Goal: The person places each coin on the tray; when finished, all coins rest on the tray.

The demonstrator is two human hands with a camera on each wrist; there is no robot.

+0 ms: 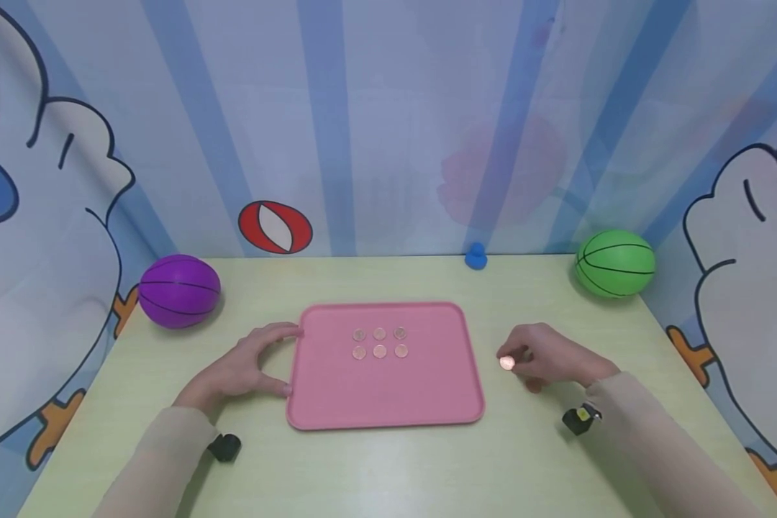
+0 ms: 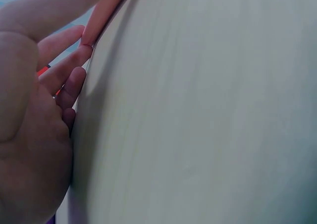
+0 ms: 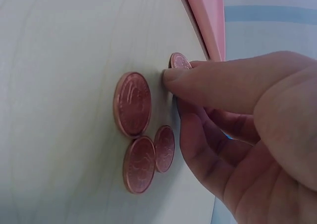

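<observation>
A pink tray (image 1: 421,392) lies on the table, with several copper-coloured coins (image 1: 379,351) set out on it in two rows of three. My left hand (image 1: 242,367) rests at the tray's left side, thumb and fingers spread and touching its rim. To the right of the tray, my right hand (image 1: 544,354) pinches a coin (image 3: 179,61) between thumb and fingertips, close over the table. Three more coins (image 3: 132,104) lie grouped on the tabletop beside that hand in the right wrist view; in the head view the hand hides them.
A purple ball (image 1: 179,291) sits at the table's back left and a green ball (image 1: 615,263) at the back right. Near the back edge stands a small blue knob-shaped object (image 1: 475,256). A printed curtain (image 1: 388,129) hangs behind the table.
</observation>
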